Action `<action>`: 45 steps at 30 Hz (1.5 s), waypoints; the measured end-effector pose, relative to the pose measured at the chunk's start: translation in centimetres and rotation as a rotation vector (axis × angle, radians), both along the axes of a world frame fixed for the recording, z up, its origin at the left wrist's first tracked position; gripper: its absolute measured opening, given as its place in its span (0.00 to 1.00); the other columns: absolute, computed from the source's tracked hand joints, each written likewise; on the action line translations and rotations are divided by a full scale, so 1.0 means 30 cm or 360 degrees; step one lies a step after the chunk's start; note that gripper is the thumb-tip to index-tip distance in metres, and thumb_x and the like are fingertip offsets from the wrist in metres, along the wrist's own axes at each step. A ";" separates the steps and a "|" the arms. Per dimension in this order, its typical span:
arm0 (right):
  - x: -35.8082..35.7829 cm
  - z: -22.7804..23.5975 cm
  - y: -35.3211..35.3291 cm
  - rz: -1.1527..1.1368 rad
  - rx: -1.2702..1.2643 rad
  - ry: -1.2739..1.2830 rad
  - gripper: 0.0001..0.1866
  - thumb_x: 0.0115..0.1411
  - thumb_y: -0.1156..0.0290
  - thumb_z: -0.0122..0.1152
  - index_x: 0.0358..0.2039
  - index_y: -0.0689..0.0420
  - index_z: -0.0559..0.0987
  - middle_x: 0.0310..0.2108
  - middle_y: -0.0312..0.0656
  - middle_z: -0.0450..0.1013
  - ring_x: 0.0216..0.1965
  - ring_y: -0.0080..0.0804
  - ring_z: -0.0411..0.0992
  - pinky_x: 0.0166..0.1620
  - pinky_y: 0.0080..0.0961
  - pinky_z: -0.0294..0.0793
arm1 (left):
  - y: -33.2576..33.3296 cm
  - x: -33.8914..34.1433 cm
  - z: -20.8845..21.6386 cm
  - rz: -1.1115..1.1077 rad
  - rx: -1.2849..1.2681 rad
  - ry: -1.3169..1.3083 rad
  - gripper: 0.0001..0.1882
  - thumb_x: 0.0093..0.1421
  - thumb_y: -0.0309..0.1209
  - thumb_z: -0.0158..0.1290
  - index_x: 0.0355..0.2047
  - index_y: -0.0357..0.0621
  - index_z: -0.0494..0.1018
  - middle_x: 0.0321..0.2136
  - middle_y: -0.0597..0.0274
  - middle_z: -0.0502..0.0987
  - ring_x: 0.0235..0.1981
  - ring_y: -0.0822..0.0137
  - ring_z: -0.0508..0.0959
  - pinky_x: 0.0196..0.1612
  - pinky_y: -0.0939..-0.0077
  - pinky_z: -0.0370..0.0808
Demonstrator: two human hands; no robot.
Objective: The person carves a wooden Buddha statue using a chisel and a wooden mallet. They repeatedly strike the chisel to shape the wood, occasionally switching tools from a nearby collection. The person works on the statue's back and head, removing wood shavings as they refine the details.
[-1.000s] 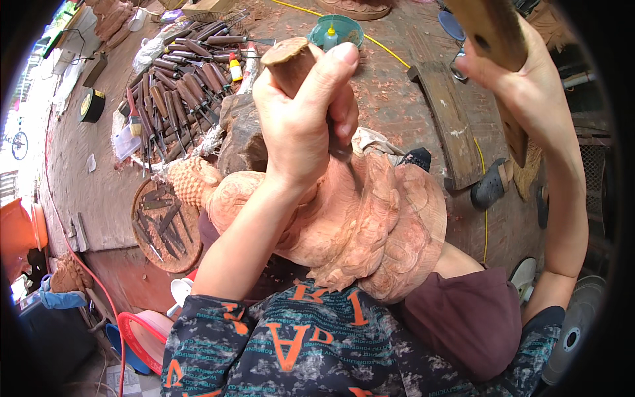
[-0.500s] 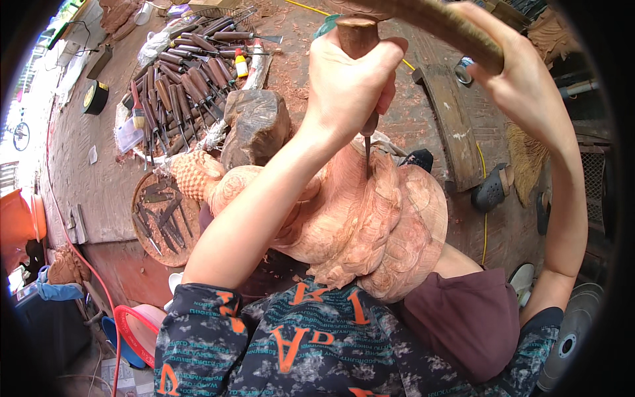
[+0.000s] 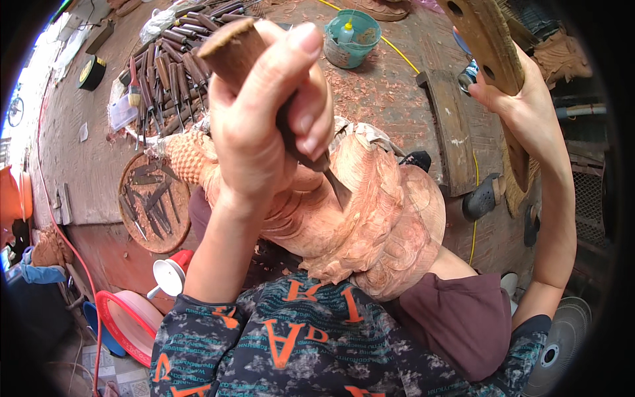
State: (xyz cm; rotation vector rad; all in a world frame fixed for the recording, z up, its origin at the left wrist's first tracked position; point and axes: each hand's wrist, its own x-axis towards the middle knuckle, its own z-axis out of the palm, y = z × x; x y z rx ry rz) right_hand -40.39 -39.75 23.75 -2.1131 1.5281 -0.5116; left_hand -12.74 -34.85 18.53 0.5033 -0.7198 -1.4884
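Observation:
My left hand point(image 3: 254, 142) is wrapped round the wooden handle of a carving chisel point(image 3: 337, 188), which slants down to the right. Its blade tip meets the surface of a reddish wood carving point(image 3: 377, 225) with fine grooves and scrolled relief, lying across my lap. The carving's knobbly, beaded end point(image 3: 188, 157) sticks out at the left, partly behind my forearm. Up at the right, my right hand point(image 3: 522, 99) grips a long wooden mallet point(image 3: 486, 46) with dark round holes, held apart from the chisel.
Several chisels point(image 3: 175, 79) lie heaped at the far left. A round tray point(image 3: 155, 241) holds blades and shavings. At the far side stands a green bucket point(image 3: 354, 56) with a bottle inside. A plank point(image 3: 456, 139) and a dark clog point(image 3: 481, 198) lie right.
My left hand and chisel have come nearer and left, the handle now leaning left. My right hand has swung the mallet away from the chisel's butt, up and right. The green bucket now shows.

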 end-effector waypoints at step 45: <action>0.350 0.246 0.088 0.0357 -0.0361 0.0363 0.30 0.51 0.76 0.63 0.57 0.60 0.69 0.36 0.39 0.74 0.35 0.24 0.71 0.44 0.25 0.71 | -0.040 -0.006 -0.106 0.0080 0.0029 0.0091 0.15 0.65 0.44 0.50 0.31 0.46 0.65 0.21 0.62 0.67 0.15 0.73 0.65 0.17 0.78 0.63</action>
